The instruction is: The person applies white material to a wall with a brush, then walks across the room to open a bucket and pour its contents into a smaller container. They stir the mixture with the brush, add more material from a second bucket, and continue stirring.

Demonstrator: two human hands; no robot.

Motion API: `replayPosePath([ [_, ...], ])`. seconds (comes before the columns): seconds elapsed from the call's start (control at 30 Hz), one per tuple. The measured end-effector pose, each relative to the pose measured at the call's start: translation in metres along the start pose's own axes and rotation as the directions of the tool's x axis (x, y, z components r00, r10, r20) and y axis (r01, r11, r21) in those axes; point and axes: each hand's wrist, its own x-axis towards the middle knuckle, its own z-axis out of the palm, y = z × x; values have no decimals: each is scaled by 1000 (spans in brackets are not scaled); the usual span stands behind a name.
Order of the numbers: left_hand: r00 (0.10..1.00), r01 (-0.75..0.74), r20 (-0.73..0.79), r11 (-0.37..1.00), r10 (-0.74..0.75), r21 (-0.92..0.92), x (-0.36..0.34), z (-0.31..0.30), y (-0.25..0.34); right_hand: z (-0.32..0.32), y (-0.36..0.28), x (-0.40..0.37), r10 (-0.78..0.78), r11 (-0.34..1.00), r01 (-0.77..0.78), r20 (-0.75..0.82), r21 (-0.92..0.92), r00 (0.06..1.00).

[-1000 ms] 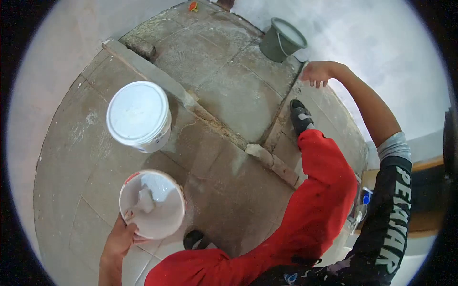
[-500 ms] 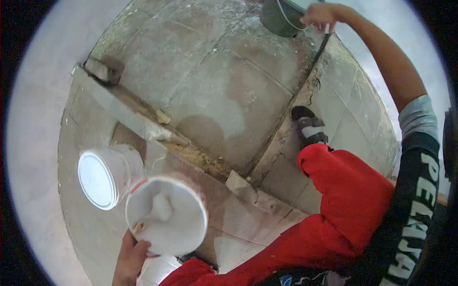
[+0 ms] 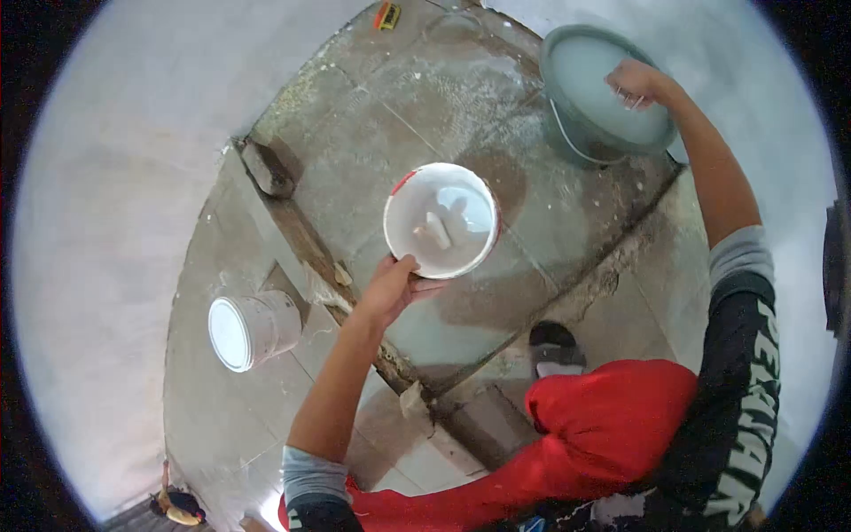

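Note:
My left hand point(image 3: 396, 288) grips the near rim of a white bucket point(image 3: 409, 208), thumb on the edge and fingers beneath. Inside that bucket lie a pale lump point(image 3: 436, 229) and a little shiny liquid; its mouth tilts toward me. Over at the upper right, my right hand point(image 3: 635, 84) is curled above the cloudy whitish water point(image 3: 585, 75) of a grey-green bucket point(image 3: 562, 140). Thin white edges show by its fingers, but what it holds is too small to make out. The grey-green bucket's wire handle hangs down its near side.
A second white bucket with a lid point(image 3: 273, 324) stands at the left on the tiles. A broken raised ledge point(image 3: 306, 239) crosses the floor, with a loose block point(image 3: 268, 170) at its far end. A yellow-red packet point(image 3: 386, 15) lies near the far wall.
My left hand has carried the white bucket forward and right, over the tiled floor. The view has shifted, showing the water inside the grey-green bucket, and my right hand is now over it.

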Motion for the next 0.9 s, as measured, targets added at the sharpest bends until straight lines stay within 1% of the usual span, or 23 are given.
replayPosePath([
  [0.07, 1000, 7, 6, 1000, -7, 4, 18, 12, -2, -7, -20, 6, 42, 999, -42, 43, -9, 998],
  [0.1, 1000, -2, -20, 1000, 3, 8, 24, 18, -3, -10, -30, 7, 18, 1000, -18, 51, 1, 999],
  [0.17, 994, 85, -65, 996, -83, 39, 34, 23, -3, -10, -45, 4, -91, 996, 91, -40, -1, 995],
  [0.2, 994, 80, -73, 995, -76, 51, 39, 20, 0, -12, -51, 3, -97, 995, 98, -46, 12, 994],
  [0.27, 996, 93, 16, 996, -93, -3, 41, 17, -5, -9, -56, 2, -96, 993, 92, -48, -74, 994],
  [0.3, 995, 95, 16, 995, -95, -18, 42, 17, -7, -5, -55, 6, -98, 992, 94, -39, -86, 994],
  [0.37, 991, 133, 5, 991, -133, 6, 40, 15, -7, 3, -49, 18, -59, 967, 46, -45, -249, 997],
  [0.4, 993, 116, 4, 993, -116, -7, 40, 12, -6, 10, -42, 26, -74, 963, 59, -50, -263, 996],
  [0.43, 989, 148, 12, 989, -148, 17, 41, 10, -4, 22, -29, 33, -279, 884, 160, -222, -440, 934],
  [0.47, 983, 182, 17, 983, -182, 39, 40, 8, -3, 27, -24, 35, -491, 761, 208, -336, -614, 804],
  [0.5, 985, 170, 18, 985, -170, 37, 33, 12, 9, 19, -42, 18, -499, 757, 209, -340, -619, 797],
  [0.53, 954, 299, -59, 935, -293, 188, 21, 12, 22, 14, -60, 2, -440, 782, 201, -292, -590, 849],
  [0.57, 903, 430, -151, 844, -402, 320, 3, 15, 37, 16, -79, -18, -375, 804, 189, -235, -564, 897],
  [0.6, 932, 329, -118, 661, -344, 674, -20, 9, 50, 25, -87, -30, -474, 776, 286, -220, -562, 853],
  [0.63, 956, 166, -56, 373, -289, 913, -50, 0, 62, 33, -98, -42, -572, 731, 380, -205, -566, 794],
  [0.67, 994, -39, 45, 63, -96, 997, -89, 3, 73, 42, -122, -72, -605, 693, 465, -94, -551, 791],
  [0.7, 996, -43, 49, 72, -81, 996, -137, 24, 96, 53, -143, -99, -631, 656, 546, 19, -521, 776],
  [0.73, 987, 40, -32, 46, -159, 998, -176, 46, 117, 80, -145, -101, -748, 531, 708, 136, -467, 650],
  [0.77, 974, 135, -125, 43, -186, 990, -208, 74, 134, 103, -156, -113, -737, 473, 743, 251, -473, 628],
  [0.8, 980, 82, -76, 25, -182, 996, -235, 85, 138, 125, -166, -124, -715, 414, 779, 361, -471, 598],
  [0.83, 984, 30, -28, 6, -177, 1000, -251, 88, 137, 143, -170, -126, -729, 333, 815, 418, -475, 542],
  [0.87, 985, 28, -26, 11, -173, 1000, -255, 87, 133, 162, -172, -126, -736, 250, 844, 474, -474, 484],
  [0.9, 992, -38, 40, 19, -118, 999, -256, 87, 129, 180, -174, -126, -735, 245, 842, 474, -480, 484],
])
